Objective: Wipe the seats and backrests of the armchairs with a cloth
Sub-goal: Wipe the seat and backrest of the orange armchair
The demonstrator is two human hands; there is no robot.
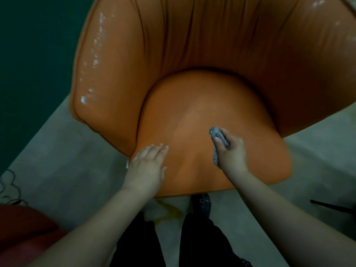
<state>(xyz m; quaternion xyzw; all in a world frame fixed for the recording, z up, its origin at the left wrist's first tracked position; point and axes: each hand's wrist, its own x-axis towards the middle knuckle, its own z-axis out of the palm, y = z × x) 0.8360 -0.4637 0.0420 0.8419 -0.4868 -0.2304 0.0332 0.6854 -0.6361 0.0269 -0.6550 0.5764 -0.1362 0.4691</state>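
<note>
An orange leather armchair fills the view, its rounded seat cushion (202,112) in front of me and its pleated curved backrest (192,35) behind. My right hand (231,153) is closed around a bunched grey cloth (218,134) and presses it on the right middle of the seat. My left hand (148,164) lies flat with fingers spread on the seat's front left corner, holding nothing.
Pale carpet (67,160) with a faint pattern surrounds the chair. A dark green wall (28,54) rises at the left. Part of a red seat (23,237) shows at the lower left. A dark rod (331,206) lies at the right edge. My dark-clothed legs (202,237) stand below the seat.
</note>
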